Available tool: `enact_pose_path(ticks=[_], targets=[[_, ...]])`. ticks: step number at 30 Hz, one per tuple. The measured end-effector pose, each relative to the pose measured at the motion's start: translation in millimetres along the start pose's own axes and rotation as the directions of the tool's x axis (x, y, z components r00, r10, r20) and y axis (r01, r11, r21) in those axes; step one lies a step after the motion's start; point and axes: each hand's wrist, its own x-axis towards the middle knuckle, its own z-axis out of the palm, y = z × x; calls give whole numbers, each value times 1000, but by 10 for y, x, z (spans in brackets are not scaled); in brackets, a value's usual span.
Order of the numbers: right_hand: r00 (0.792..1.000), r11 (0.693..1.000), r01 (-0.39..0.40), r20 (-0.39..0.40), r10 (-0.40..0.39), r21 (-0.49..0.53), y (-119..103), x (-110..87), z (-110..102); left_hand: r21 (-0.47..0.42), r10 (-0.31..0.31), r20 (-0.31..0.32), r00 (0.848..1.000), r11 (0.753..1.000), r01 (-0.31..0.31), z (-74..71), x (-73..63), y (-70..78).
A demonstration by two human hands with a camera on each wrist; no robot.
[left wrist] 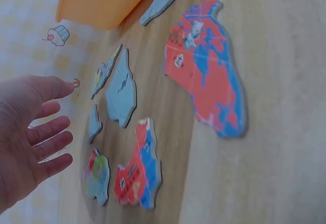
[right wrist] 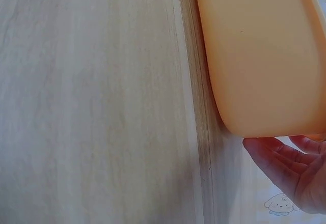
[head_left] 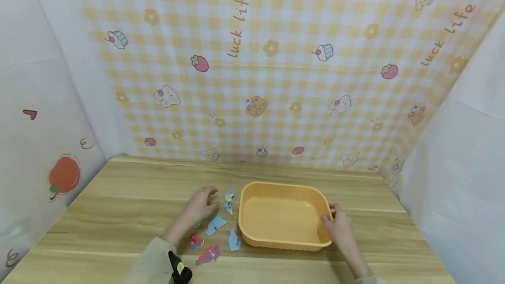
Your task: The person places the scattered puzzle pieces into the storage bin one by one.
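A shallow yellow-orange plastic basin [head_left: 285,218] stands on the wooden table. My right hand [head_left: 340,226] grips its right end at the rim, the thumb over the edge; the right wrist view shows the fingers [right wrist: 277,158] against the end wall. Left of the basin, my left hand [head_left: 202,204] hovers with relaxed, spread fingers and holds nothing. Around it lie flat, irregular puzzle pieces: a blue piece [head_left: 216,225], a second blue piece [head_left: 234,240], a multicoloured piece [head_left: 229,202], a small red-blue piece [head_left: 195,241] and a larger red-blue piece [left wrist: 208,66]. A green-red piece [left wrist: 97,177] is mostly hidden by my left arm in the head view.
The wooden table [head_left: 130,200] meets a yellow checked cloth [head_left: 272,78] hanging at the back. White sheets hang at the left [head_left: 35,100] and right [head_left: 446,143]. A black strap [head_left: 180,270] sits on my left sleeve.
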Motion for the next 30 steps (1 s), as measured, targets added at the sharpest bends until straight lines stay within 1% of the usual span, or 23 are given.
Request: enact_pose_path(ticks=[2, 5, 9, 15, 18, 24, 30], targets=[[1000, 1000, -6, 2, 6, 0, 5, -4, 3, 7, -4, 2, 1000, 1000, 4, 25, 34, 15], [1000, 1000, -11, 6, 11, -6, 10, -17, 12, -6, -23, 9, 1000, 1000, 23, 66, 67, 31], [1000, 1000, -1, -6, 1, -10, 12, -23, 27, -16, -38, 18, 999, 999, 38, 136, 96, 26], [999, 1000, 20, -39, -21, -9, -1, -17, 28, 11, -25, -4, 1000, 1000, 26, 213, 160, 32], [999, 1000, 28, -41, -28, -7, -6, -18, 34, 23, -34, -2, 999, 999, 35, 233, 182, 41], [999, 999, 30, -43, -30, -12, -10, -25, 31, 84, -43, 26, 999, 996, 41, 238, 205, 108], [998, 999, 36, -44, -37, -25, -16, -28, 23, 147, -105, 47, 993, 984, 98, 214, 227, 209]])
